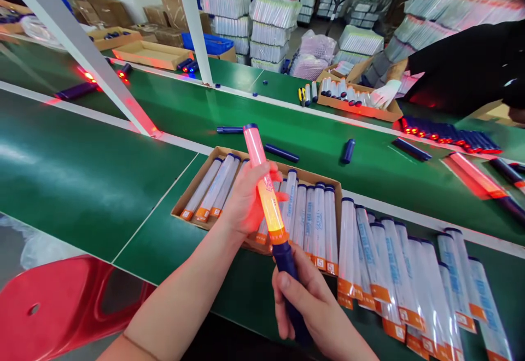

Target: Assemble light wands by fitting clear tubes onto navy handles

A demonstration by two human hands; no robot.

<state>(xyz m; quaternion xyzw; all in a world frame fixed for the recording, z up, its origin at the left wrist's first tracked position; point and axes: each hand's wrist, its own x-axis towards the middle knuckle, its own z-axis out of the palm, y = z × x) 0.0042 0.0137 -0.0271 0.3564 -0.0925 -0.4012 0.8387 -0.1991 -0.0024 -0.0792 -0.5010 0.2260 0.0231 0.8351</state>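
A glowing light baton (262, 186), lit red at its far end and orange-yellow lower down, is held tilted in front of me. My left hand (248, 194) wraps around its translucent tube. Lower down, my right hand (301, 295) grips the dark blue handle (286, 265). Beneath the baton stands a shallow cardboard box (337, 208) of clear tubes with blue caps and orange ends. More such tubes (394, 262) lie in a loose row at the right. The part of the box under my hands is hidden.
Dark blue handles (282, 153) lie scattered on the green belt (184, 115). Across it, a co-worker's gloved hand (385, 94) reaches into a box of tubes (356, 110). A white post (194, 27) rises at the belt's far side. A red stool (45, 306) stands left.
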